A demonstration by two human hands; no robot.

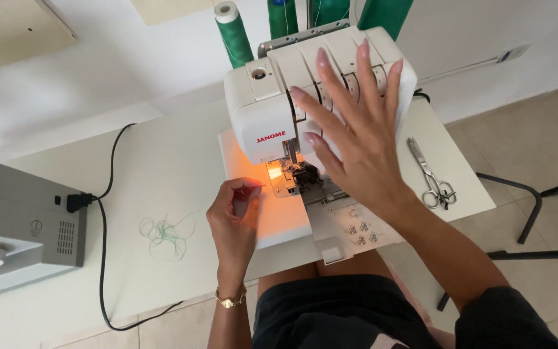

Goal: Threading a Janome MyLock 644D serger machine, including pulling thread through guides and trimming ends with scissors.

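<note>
We work at a white overlock sewing machine standing on a white table, with its work lamp lit and casting an orange glow over the needle plate.

Our left hand rests on the machine bed just left of the presser foot. Thumb and fingertips are pinched together, presumably on fine thread held taut near the foot; the thread itself is too thin to confirm, so we cannot say for certain what the pinch holds. The wrist carries a gold bracelet.

Our right hand is raised in front of the machine's tension dials, fingers spread wide and gripping nothing. We judge that it is either reaching for the dials or hovering over them; whether the fingertips touch the housing cannot be determined.

Behind the right hand, green thread cones stand upright on the rack at the rear of the machine, placed there so the threads can feed downwards. To the right of the right hand, metal scissors lie flat on the table, within easy reach. Well to the left of the left hand lies a loose tangle of green thread. Further left sits a grey device with a black power cable plugged into its side.
</note>
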